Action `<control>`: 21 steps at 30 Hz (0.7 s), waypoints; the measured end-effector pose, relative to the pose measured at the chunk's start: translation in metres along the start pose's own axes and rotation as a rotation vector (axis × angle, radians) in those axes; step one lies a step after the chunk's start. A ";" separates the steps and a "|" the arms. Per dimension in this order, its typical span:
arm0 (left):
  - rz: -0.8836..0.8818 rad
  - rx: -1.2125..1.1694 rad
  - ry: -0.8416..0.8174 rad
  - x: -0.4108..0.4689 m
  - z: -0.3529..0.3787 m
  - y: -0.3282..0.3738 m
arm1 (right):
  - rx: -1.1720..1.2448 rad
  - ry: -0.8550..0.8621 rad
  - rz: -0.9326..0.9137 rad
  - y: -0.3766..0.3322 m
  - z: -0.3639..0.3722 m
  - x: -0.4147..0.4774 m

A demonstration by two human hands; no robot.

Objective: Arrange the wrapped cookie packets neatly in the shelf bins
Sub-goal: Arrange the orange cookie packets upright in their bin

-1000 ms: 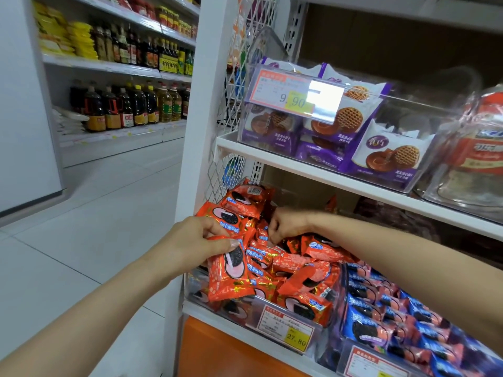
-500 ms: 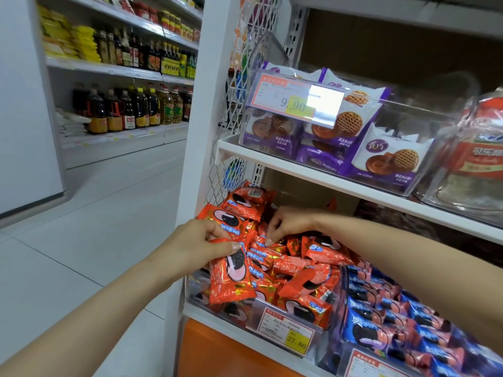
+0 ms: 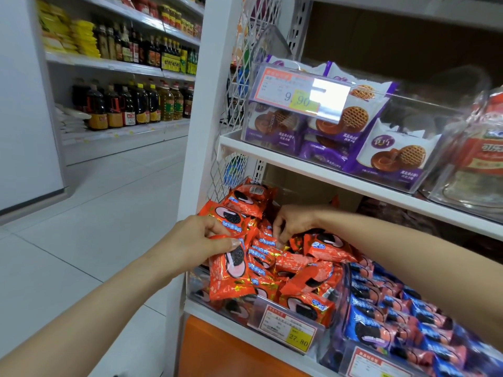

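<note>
Left hand [image 3: 190,240] grips orange packet [image 3: 231,278] hanging below it; right hand [image 3: 292,223] grasp unclear.

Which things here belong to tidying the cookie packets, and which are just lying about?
In the job: left hand gripping an orange packet; right hand, fingers in the orange packet pile; clear bin; blue packets.
Lying about: purple waffle bags; oil bottles; 27.80 price tag.
</note>
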State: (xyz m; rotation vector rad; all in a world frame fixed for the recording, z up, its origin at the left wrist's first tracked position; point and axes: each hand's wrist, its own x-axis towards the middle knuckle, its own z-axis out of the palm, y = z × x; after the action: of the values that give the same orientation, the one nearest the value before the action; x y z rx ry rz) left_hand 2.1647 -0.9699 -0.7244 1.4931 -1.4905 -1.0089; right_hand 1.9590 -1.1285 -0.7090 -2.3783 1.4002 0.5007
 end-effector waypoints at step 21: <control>0.000 0.006 0.001 -0.005 0.003 0.005 | 0.343 0.555 -0.264 -0.014 -0.031 0.039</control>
State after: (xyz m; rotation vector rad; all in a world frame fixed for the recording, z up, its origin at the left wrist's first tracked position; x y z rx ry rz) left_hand 2.1603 -0.9646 -0.7203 1.4973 -1.4939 -1.0048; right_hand 1.9929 -1.1662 -0.6983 -2.4435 1.2081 -0.4682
